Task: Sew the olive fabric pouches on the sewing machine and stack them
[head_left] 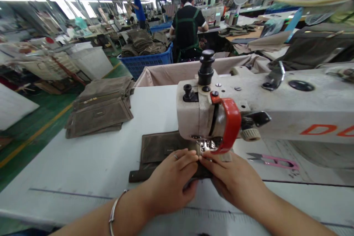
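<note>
A dark olive-brown fabric piece (155,147) with a small label lies flat on the white table, its right part under the head of a sewing machine (193,114). My left hand (177,173), with a ring and a bracelet, is closed on the near edge of the fabric, just left of the presser foot (204,146). Close beside it, my right hand (229,173) pinches the same edge at the front of the foot. The two sets of fingertips almost meet. The machine's red guard (231,121) covers part of the needle area, so the needle is hidden.
Pink-handled thread snips (276,161) lie right of my right hand. A stack of similar brown pieces (101,108) sits at the table's left edge. Behind stand a pink fabric-lined bin (166,75) and a blue basket (149,62) of fabric. People work farther back.
</note>
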The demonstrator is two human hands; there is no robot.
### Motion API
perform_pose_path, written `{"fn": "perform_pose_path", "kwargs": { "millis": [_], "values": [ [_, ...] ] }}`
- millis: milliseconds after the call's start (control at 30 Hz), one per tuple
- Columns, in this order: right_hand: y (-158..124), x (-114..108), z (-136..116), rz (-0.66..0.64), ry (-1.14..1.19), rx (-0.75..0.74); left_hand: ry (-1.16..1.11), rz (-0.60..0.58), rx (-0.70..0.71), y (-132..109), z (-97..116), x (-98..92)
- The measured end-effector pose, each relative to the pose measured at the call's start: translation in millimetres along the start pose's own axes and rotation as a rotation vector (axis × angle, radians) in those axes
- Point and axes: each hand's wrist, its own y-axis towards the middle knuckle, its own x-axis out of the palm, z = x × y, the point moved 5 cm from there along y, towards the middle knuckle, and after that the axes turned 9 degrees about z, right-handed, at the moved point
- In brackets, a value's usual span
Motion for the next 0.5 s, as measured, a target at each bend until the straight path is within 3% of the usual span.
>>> {"fn": "perform_pose_path", "kwargs": {
  "millis": [167, 267, 367, 500],
  "values": [
    [0.1, 6.5, 6.4, -0.063, -0.048, 0.084, 0.018, 0.037, 0.031, 9.8, -13.9, 1.3],
    [0.5, 5.6, 7.8, -0.061, -0.035, 0.114, 0.009, -0.001, 0.041, 11.0, -25.7, 2.1],
    [1.9, -1.5, 9.5, 0.037, -0.02, 0.135, 0.007, -0.032, 0.099, 7.0, -38.6, -1.0],
    [5.6, -9.7, 11.7, 0.166, -0.134, 0.143, 0.013, 0.038, 0.126, 0.7, -51.3, -11.4]
  ]
}}
